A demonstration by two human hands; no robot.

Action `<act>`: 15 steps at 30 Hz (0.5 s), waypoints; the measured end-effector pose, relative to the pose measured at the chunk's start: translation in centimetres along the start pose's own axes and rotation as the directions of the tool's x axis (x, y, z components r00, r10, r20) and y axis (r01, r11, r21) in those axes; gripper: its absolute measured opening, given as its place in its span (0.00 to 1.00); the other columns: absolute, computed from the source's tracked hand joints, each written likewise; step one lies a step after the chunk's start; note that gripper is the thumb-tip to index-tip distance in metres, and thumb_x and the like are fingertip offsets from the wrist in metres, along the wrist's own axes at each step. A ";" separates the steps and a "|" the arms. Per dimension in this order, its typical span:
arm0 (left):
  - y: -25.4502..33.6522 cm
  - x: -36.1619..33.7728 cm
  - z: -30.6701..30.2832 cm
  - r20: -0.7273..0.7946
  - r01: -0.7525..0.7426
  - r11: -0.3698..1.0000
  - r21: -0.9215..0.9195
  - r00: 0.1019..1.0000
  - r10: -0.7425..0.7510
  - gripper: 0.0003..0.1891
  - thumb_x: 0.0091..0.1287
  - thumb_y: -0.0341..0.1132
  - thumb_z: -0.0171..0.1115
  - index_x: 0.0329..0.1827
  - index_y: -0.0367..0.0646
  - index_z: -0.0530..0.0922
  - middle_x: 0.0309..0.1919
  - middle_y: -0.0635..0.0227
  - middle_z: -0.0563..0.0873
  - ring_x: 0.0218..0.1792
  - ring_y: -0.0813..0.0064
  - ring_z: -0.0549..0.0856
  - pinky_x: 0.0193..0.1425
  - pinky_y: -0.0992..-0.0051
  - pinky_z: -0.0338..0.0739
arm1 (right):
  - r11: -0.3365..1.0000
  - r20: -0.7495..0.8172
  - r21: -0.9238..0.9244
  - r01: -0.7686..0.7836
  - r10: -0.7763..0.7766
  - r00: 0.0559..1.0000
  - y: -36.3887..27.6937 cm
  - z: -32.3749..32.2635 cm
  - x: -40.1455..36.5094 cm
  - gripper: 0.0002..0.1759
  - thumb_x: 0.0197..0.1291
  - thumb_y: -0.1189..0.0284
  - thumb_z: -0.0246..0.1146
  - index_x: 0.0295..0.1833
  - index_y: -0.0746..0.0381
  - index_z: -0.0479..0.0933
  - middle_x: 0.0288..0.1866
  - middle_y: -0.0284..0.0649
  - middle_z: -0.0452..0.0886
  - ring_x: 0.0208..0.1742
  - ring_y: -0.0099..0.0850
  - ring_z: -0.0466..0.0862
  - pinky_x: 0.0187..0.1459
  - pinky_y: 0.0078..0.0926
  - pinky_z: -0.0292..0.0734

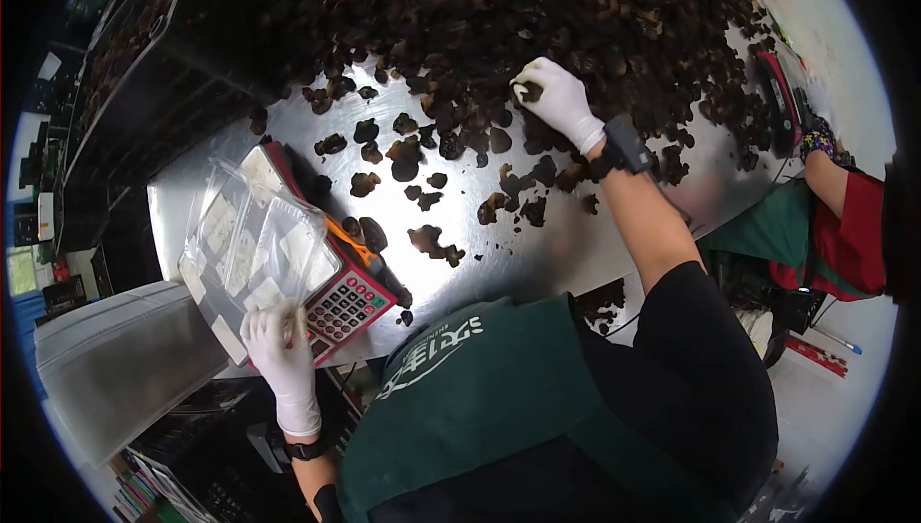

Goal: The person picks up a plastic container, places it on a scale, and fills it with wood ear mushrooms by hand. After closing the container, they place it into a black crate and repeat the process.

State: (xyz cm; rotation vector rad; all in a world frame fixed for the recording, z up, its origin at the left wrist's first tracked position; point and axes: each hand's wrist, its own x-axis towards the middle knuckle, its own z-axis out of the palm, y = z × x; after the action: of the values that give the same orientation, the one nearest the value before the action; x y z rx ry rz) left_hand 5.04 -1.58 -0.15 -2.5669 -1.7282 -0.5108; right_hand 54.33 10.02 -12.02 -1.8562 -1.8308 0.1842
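My right hand [556, 106], in a white glove, is curled over the edge of a large heap of dark wood ear mushrooms [422, 29]. Its fingers are closed around a small dark wood ear mushroom [530, 91]. My left hand [280, 336], also gloved, pinches the near edge of a clear plastic bag [278, 235]. That bag lies across the plate of a red digital scale [347, 310], whose keypad shows beside the hand. An orange-handled tool [351, 243] lies against the scale's right side.
Loose mushroom pieces [405, 158] are scattered over the shiny metal table [384, 211]. A large black crate [163, 91] stands at the left, with a translucent plastic bin [125, 360] below it. Another person's arm [827, 178] and a second scale [782, 106] are at the right.
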 end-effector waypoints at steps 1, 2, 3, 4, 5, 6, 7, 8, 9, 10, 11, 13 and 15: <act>0.2 -0.2 0.0 0.033 0.016 1.000 -0.017 0.999 -0.015 0.17 0.57 0.29 0.74 0.50 0.45 0.80 0.41 0.65 0.84 0.47 0.61 0.82 0.68 0.58 0.69 | 0.997 0.033 0.008 -0.070 0.070 0.997 0.2 -0.2 0.7 0.10 0.52 0.67 0.71 0.41 0.51 0.87 0.40 0.33 0.83 0.43 0.40 0.84 0.47 0.33 0.81; 0.6 -0.3 -0.1 0.065 0.033 0.999 -0.032 0.997 -0.031 0.21 0.56 0.31 0.75 0.53 0.45 0.80 0.45 0.65 0.84 0.52 0.61 0.81 0.72 0.56 0.66 | 0.997 0.047 0.033 -0.065 0.064 0.997 1.5 0.2 1.4 0.09 0.55 0.67 0.70 0.41 0.55 0.86 0.39 0.35 0.85 0.41 0.36 0.86 0.45 0.30 0.81; 0.9 -0.5 -0.4 0.062 0.038 0.998 -0.052 0.997 -0.035 0.22 0.58 0.32 0.74 0.56 0.44 0.79 0.48 0.63 0.83 0.55 0.59 0.80 0.74 0.54 0.64 | 0.963 0.105 0.217 -0.160 0.140 0.985 1.8 -0.1 2.3 0.10 0.57 0.65 0.69 0.41 0.58 0.86 0.37 0.36 0.86 0.39 0.33 0.86 0.44 0.29 0.80; 1.3 -0.5 -0.8 0.056 0.045 0.997 -0.070 0.998 -0.041 0.23 0.59 0.32 0.73 0.58 0.43 0.78 0.52 0.61 0.82 0.57 0.56 0.79 0.77 0.53 0.61 | 0.887 0.175 0.386 -0.254 0.200 0.964 1.9 -0.3 3.0 0.12 0.59 0.64 0.68 0.40 0.62 0.85 0.35 0.36 0.87 0.37 0.30 0.86 0.43 0.27 0.80; 1.4 -0.7 -1.1 0.050 0.052 0.995 -0.088 0.998 -0.048 0.24 0.61 0.33 0.71 0.61 0.42 0.77 0.55 0.59 0.82 0.60 0.54 0.78 0.79 0.52 0.58 | 0.741 0.247 0.592 -0.315 0.205 0.947 2.0 -0.9 3.2 0.14 0.59 0.62 0.68 0.38 0.63 0.85 0.32 0.32 0.88 0.33 0.24 0.82 0.36 0.25 0.76; 1.3 -0.9 -1.2 0.022 0.064 0.992 -0.106 0.998 -0.062 0.24 0.63 0.33 0.70 0.62 0.42 0.77 0.56 0.58 0.81 0.61 0.53 0.77 0.79 0.51 0.58 | 0.630 0.363 0.532 -0.565 0.433 0.825 -0.8 -3.3 3.4 0.10 0.59 0.62 0.68 0.37 0.58 0.86 0.33 0.28 0.86 0.31 0.22 0.80 0.32 0.22 0.71; 1.0 -1.2 -1.3 -0.004 0.078 0.989 -0.124 0.997 -0.079 0.23 0.64 0.33 0.68 0.63 0.42 0.76 0.58 0.56 0.80 0.63 0.53 0.76 0.79 0.51 0.58 | 0.516 0.417 0.612 -0.600 0.435 0.798 -1.9 -4.2 3.4 0.09 0.60 0.62 0.68 0.37 0.56 0.85 0.33 0.29 0.86 0.30 0.21 0.79 0.31 0.20 0.68; 0.8 -1.5 -1.3 -0.032 0.091 0.986 -0.142 0.995 -0.096 0.23 0.66 0.33 0.67 0.64 0.41 0.76 0.59 0.55 0.80 0.64 0.52 0.75 0.78 0.50 0.57 | 0.390 0.471 0.675 -0.627 0.427 0.772 -2.8 -4.7 3.4 0.08 0.60 0.62 0.67 0.38 0.54 0.85 0.34 0.29 0.86 0.30 0.19 0.77 0.29 0.18 0.65; 0.7 -1.6 -1.3 -0.046 0.141 0.974 -0.178 0.987 -0.151 0.25 0.62 0.27 0.66 0.64 0.39 0.76 0.60 0.54 0.79 0.65 0.52 0.75 0.77 0.51 0.60 | 0.351 0.480 0.694 -0.628 0.425 0.768 -4.0 -4.8 3.3 0.09 0.61 0.62 0.67 0.38 0.54 0.85 0.33 0.30 0.86 0.30 0.19 0.78 0.29 0.18 0.65; 0.6 -1.6 -1.2 -0.074 0.175 0.963 -0.207 0.978 -0.194 0.25 0.62 0.26 0.65 0.65 0.39 0.76 0.61 0.54 0.79 0.66 0.52 0.75 0.77 0.53 0.61 | 0.311 0.492 0.712 -0.629 0.419 0.763 -5.5 -4.6 3.3 0.09 0.62 0.62 0.66 0.39 0.55 0.85 0.33 0.30 0.86 0.30 0.20 0.78 0.28 0.18 0.65; 0.5 -1.7 -0.8 -0.102 0.210 0.949 -0.234 0.966 -0.239 0.25 0.63 0.25 0.64 0.65 0.39 0.76 0.61 0.53 0.79 0.66 0.52 0.75 0.76 0.54 0.62 | 0.269 0.506 0.728 -0.631 0.410 0.759 -6.7 -4.5 3.1 0.10 0.62 0.61 0.65 0.39 0.55 0.85 0.33 0.31 0.86 0.31 0.20 0.78 0.27 0.18 0.65; 0.0 -1.9 -0.1 -0.145 0.262 0.925 -0.275 0.940 -0.309 0.25 0.64 0.21 0.61 0.66 0.37 0.75 0.63 0.52 0.78 0.69 0.52 0.74 0.74 0.60 0.64 | 0.217 0.529 0.795 -0.567 0.212 0.822 -9.2 -3.5 3.3 0.11 0.63 0.61 0.65 0.40 0.56 0.85 0.33 0.31 0.86 0.31 0.20 0.78 0.25 0.18 0.63; 0.0 -1.6 0.2 -0.140 0.287 0.896 -0.338 0.926 -0.349 0.28 0.62 0.22 0.64 0.69 0.36 0.72 0.66 0.52 0.77 0.69 0.54 0.74 0.74 0.61 0.65 | 0.153 0.576 0.803 -0.577 0.049 0.816 -13.7 -2.8 3.5 0.11 0.63 0.63 0.64 0.40 0.59 0.85 0.34 0.32 0.87 0.31 0.21 0.81 0.24 0.18 0.65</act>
State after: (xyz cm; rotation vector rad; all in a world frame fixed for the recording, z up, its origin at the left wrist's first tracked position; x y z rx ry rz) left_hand 4.52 -3.01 -0.77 -2.3039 -2.1551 -1.0936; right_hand 43.69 11.96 -2.53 -1.1609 -0.8883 1.6507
